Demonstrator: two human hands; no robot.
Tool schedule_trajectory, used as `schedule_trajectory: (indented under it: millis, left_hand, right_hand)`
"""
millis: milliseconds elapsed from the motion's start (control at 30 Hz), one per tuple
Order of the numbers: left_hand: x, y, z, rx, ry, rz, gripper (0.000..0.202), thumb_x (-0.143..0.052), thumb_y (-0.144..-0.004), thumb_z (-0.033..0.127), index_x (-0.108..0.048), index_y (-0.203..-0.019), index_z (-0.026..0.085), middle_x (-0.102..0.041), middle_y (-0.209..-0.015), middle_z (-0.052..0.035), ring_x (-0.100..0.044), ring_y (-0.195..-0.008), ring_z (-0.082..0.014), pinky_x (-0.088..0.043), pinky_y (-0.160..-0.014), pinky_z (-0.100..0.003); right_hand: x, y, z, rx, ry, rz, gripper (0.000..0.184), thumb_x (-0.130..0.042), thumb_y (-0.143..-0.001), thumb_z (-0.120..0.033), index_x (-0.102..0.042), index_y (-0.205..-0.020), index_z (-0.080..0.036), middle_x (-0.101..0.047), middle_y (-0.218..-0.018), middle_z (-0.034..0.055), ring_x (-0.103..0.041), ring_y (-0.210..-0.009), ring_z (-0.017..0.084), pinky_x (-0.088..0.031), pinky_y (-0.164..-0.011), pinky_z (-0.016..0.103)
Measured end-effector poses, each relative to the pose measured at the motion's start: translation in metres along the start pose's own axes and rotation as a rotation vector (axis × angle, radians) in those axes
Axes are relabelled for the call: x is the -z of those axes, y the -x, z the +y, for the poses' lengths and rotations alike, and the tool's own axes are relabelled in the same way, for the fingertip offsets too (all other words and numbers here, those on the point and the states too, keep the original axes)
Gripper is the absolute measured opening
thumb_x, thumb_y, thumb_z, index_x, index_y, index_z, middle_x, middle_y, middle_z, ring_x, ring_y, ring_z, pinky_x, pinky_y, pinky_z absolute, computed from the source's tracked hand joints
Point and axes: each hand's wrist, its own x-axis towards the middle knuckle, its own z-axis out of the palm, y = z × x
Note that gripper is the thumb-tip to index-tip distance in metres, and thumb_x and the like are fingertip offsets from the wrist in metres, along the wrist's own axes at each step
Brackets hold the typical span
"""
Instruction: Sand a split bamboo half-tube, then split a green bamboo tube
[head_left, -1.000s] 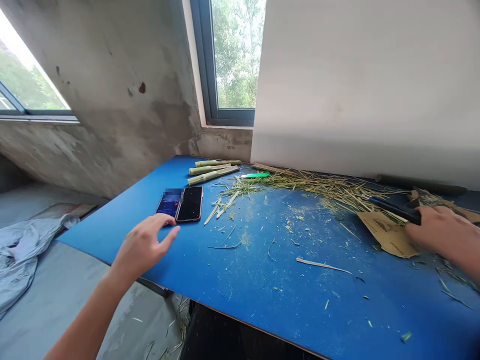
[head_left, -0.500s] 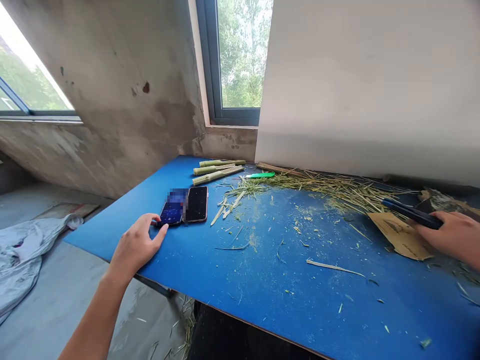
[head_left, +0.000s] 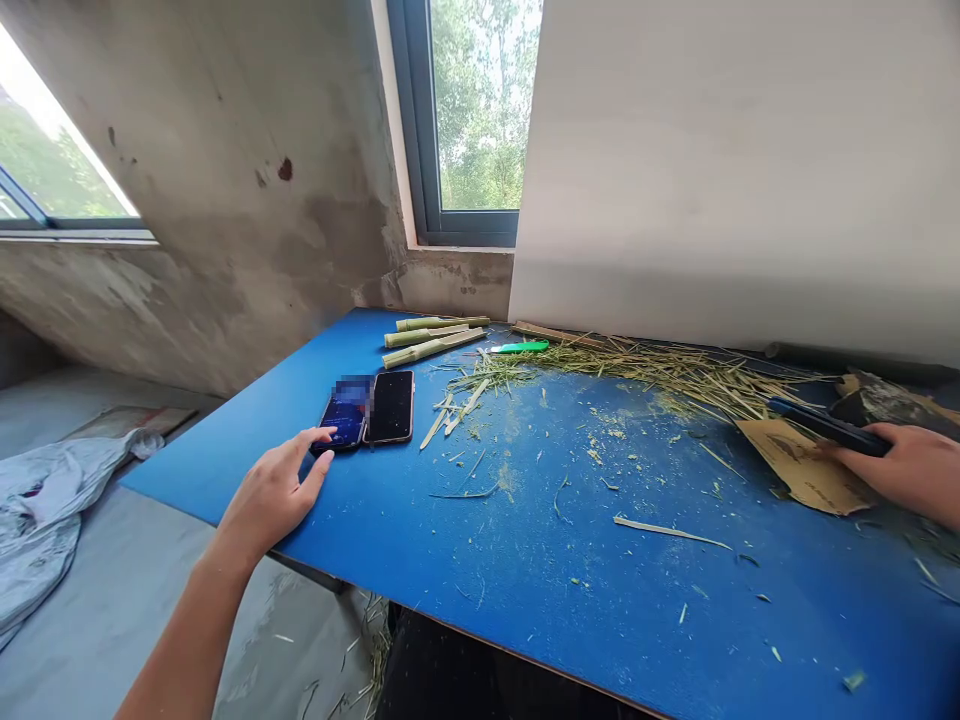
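Note:
My left hand [head_left: 274, 490] reaches to a phone with a lit screen [head_left: 346, 425] on the left of the blue table. One fingertip rests on the phone's lower part, and the fingers are apart, gripping nothing. A second phone with a dark screen [head_left: 392, 408] lies right beside it. At the far right, my right hand [head_left: 911, 465] is closed around a long dark tool with a bluish tip [head_left: 832, 428]; its exact kind is unclear. Under that tool lies a piece of brown cardboard [head_left: 802, 468].
Several bamboo pieces [head_left: 435, 347] and a green-handled knife [head_left: 521, 347] lie toward the back of the blue table [head_left: 450, 545]. Thin bamboo strips [head_left: 660, 375] are heaped along the white board [head_left: 712, 170]. Shavings and dust are scattered across the middle. Crumpled white cloth [head_left: 45, 500] is on the floor.
My left index finger has moved from the phone's near edge onto its screen. My right hand still holds the dark tool in about the same place.

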Motion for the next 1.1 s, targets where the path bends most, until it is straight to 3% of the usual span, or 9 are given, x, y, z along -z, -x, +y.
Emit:
schedule_trajectory:
  millis: [100, 200, 333, 533, 833, 1100]
  left_hand:
    - [0.0, 0.0, -0.001, 0.009, -0.003, -0.021, 0.05, -0.037, -0.099, 0.058, -0.056, -0.131, 0.026, -0.063, -0.138, -0.0099, -0.062, -0.123, -0.0324, -0.051, -0.101, -0.046]
    - [-0.001, 0.0, -0.002, 0.007, -0.006, -0.005, 0.051, -0.038, -0.098, 0.059, -0.056, -0.131, 0.025, -0.063, -0.14, -0.0104, -0.06, -0.127, -0.0335, -0.05, -0.103, -0.048]
    - [-0.002, 0.001, -0.002, -0.004, -0.005, 0.055, 0.052, -0.04, -0.097, 0.058, -0.054, -0.133, 0.023, -0.062, -0.14, -0.0116, -0.059, -0.128, -0.0333, -0.048, -0.106, -0.048]
    - [-0.001, 0.002, -0.001, -0.006, -0.01, 0.039, 0.053, -0.04, -0.097, 0.058, -0.055, -0.133, 0.022, -0.063, -0.137, -0.0122, -0.062, -0.122, -0.0318, -0.049, -0.104, -0.047]
    - [0.001, 0.001, 0.003, -0.012, -0.005, 0.036, 0.052, -0.041, -0.097, 0.057, -0.056, -0.132, 0.022, -0.064, -0.134, -0.0127, -0.062, -0.12, -0.0315, -0.05, -0.102, -0.045]
    - [-0.001, 0.001, 0.001, -0.023, -0.019, 0.054, 0.05, -0.041, -0.098, 0.056, -0.055, -0.131, 0.021, -0.063, -0.135, -0.0126, -0.06, -0.121, -0.031, -0.049, -0.103, -0.044]
  right_hand:
    - [0.001, -0.001, 0.0, -0.025, -0.017, -0.119, 0.066, -0.052, -0.074, -0.075, -0.066, -0.11, -0.022, -0.072, -0.11, 0.0232, -0.067, -0.099, 0.04, -0.05, -0.08, 0.048]
    - [0.004, 0.0, -0.001, -0.04, -0.019, -0.14, 0.062, -0.052, -0.075, -0.073, -0.066, -0.109, -0.023, -0.071, -0.111, 0.0226, -0.066, -0.1, 0.04, -0.05, -0.078, 0.048]
    - [0.004, -0.001, 0.001, -0.045, -0.017, -0.147, 0.061, -0.051, -0.075, -0.075, -0.066, -0.106, -0.024, -0.071, -0.11, 0.021, -0.066, -0.098, 0.04, -0.05, -0.077, 0.046]
    - [-0.002, -0.005, 0.007, -0.014, -0.036, -0.106, 0.055, -0.056, -0.072, -0.069, -0.066, -0.101, -0.024, -0.072, -0.097, 0.019, -0.068, -0.092, 0.041, -0.051, -0.075, 0.047]
    - [0.001, -0.002, 0.006, -0.029, -0.081, -0.115, 0.06, -0.051, -0.073, -0.078, -0.065, -0.098, -0.025, -0.072, -0.099, 0.0225, -0.067, -0.092, 0.041, -0.05, -0.078, 0.049]
    - [0.0, -0.003, 0.006, -0.042, -0.094, -0.148, 0.057, -0.057, -0.07, -0.074, -0.064, -0.099, -0.026, -0.072, -0.099, 0.0208, -0.066, -0.092, 0.041, -0.05, -0.077, 0.049]
